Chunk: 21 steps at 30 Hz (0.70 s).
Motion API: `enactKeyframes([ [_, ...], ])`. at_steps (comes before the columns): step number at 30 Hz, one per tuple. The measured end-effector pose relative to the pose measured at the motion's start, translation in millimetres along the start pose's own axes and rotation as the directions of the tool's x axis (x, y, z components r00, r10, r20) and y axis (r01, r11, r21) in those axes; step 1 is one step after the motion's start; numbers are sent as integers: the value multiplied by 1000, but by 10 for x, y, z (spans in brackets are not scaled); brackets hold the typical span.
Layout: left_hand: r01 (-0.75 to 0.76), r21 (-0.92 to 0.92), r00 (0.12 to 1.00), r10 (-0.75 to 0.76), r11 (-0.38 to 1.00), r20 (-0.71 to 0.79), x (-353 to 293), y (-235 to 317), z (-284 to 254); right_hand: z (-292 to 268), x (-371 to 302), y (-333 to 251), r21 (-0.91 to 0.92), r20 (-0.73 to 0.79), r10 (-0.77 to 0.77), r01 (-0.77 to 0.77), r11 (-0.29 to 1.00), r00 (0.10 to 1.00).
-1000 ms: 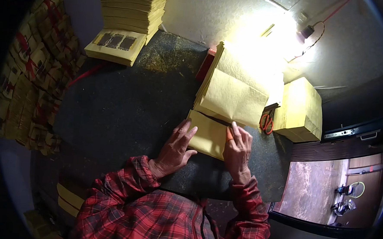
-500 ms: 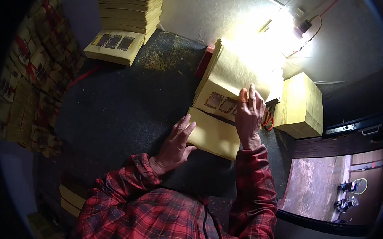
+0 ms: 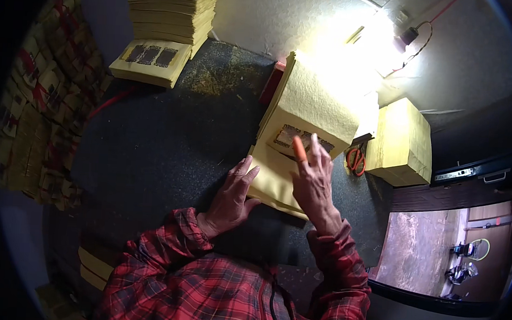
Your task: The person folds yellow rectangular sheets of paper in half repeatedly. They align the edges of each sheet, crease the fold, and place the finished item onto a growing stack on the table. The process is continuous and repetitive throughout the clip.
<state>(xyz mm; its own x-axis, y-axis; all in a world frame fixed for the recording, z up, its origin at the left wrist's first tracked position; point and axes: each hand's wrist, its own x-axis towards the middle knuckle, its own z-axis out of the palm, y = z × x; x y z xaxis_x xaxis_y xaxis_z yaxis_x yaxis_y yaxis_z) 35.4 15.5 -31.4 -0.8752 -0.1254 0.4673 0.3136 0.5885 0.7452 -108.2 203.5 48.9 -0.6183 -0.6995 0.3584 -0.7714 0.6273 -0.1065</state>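
Some yellow paper [image 3: 271,170] lies on the near part of the dark table [image 3: 152,149]. The left hand [image 3: 231,194] rests at the paper's left edge, thumb apart from the fingers. The right hand [image 3: 316,187] is over its right side with fingers spread; one finger wears an orange cover [image 3: 299,149]. It is hard to tell if that hand touches the paper. A big pile [image 3: 320,99] is just past the paper, on the far side. Red scissors [image 3: 356,162] lie right of the pile, by a yellow block [image 3: 399,141].

Stacked paper [image 3: 312,108], scissors [image 3: 357,160] and tied bundles [image 3: 54,94] suggest a workshop.
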Motion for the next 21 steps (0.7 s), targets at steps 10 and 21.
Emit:
enactKeyframes([
  [10, 10, -43, 999, -9, 999, 36, -8, -5, 18, 147, 144, 431, -353, -319, -176, 55, 934, 931],
  [21, 61, -37, 998, -60, 997, 22, -14, -24, 19, -83, -56, 16, 78, 252, -10, -10, 997, 968],
])
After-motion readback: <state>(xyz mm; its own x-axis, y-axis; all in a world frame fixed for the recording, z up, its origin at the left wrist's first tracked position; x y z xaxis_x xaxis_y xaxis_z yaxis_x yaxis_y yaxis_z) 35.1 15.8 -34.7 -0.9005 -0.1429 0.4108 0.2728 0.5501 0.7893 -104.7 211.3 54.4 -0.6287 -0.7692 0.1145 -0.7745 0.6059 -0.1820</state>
